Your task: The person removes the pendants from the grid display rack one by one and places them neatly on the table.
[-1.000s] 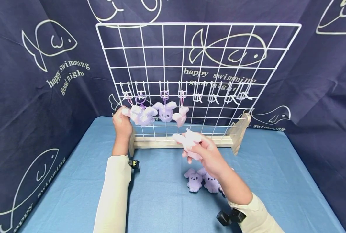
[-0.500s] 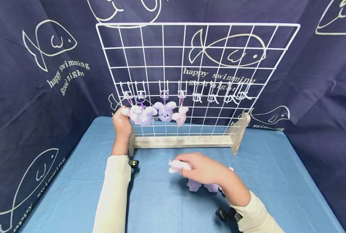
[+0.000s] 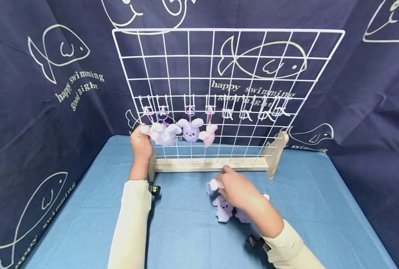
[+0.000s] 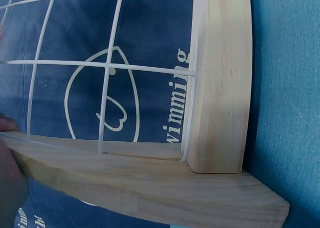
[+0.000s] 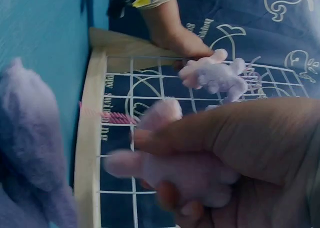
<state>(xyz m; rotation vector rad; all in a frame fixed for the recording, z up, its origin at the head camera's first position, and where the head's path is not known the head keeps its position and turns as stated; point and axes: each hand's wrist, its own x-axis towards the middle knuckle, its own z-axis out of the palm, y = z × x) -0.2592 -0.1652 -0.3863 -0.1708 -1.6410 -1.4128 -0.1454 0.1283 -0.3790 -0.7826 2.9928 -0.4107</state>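
Observation:
My right hand (image 3: 237,190) grips a pink plush bunny keychain (image 5: 175,173) by its body; in the head view the hand covers most of it. A pink cord (image 5: 120,118) trails from its head in the right wrist view. Below the hand, a purple plush bunny (image 3: 224,210) lies on the table, with another purple bunny (image 3: 242,216) partly hidden by the wrist. At the left side of the white wire grid rack (image 3: 199,86), my left hand (image 3: 141,145) holds the wooden upright (image 4: 100,180). Several plush bunnies hang on hooks, including a purple one (image 3: 190,130) and a pink one (image 3: 208,135).
Several white hooks (image 3: 246,114) on the grid's right half carry nothing. The rack stands on a wooden base (image 3: 209,164) on the blue tablecloth (image 3: 182,224). Dark blue fabric (image 3: 85,123) with fish drawings surrounds the table.
My right hand has come down from in front of the grid with the pink bunny, tilting it, then risen slightly and turned over the purple bunnies. My left hand keeps its place.

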